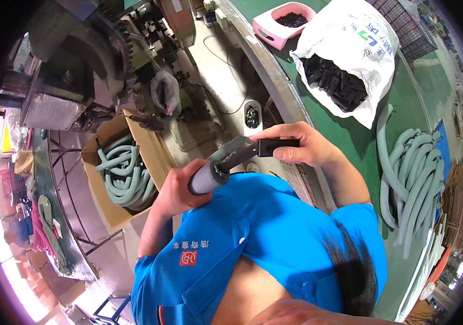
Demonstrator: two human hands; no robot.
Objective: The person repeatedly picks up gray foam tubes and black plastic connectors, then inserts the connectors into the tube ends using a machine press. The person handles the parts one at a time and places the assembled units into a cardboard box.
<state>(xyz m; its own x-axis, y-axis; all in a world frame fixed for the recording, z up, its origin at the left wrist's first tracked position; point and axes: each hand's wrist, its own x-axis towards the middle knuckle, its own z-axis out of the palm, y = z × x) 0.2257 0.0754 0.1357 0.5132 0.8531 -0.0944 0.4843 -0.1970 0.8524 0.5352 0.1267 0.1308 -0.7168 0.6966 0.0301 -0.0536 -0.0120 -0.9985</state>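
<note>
My left hand (pixel 180 187) is wrapped round a short grey foam sleeve (pixel 208 179) in front of my chest. From the sleeve's end a dark flat bar (pixel 238 157) runs up to the right. At its far end is a black piece (pixel 276 147), like a handle or plastic end part. My right hand (pixel 304 143) pinches this black piece between thumb and fingers. A grey-green strip (pixel 230 147) lies just behind the bar; I cannot tell whether it joins the sleeve.
On the green bench (pixel 345 135) at right lie a white sack (pixel 350 32) of black parts, a pink bin (pixel 268 24) and grey-green foam tubes (pixel 413 179). A cardboard box (pixel 158 149) of similar tubes stands left, below a dark machine (pixel 74 59). A white container (pixel 251 127) sits ahead.
</note>
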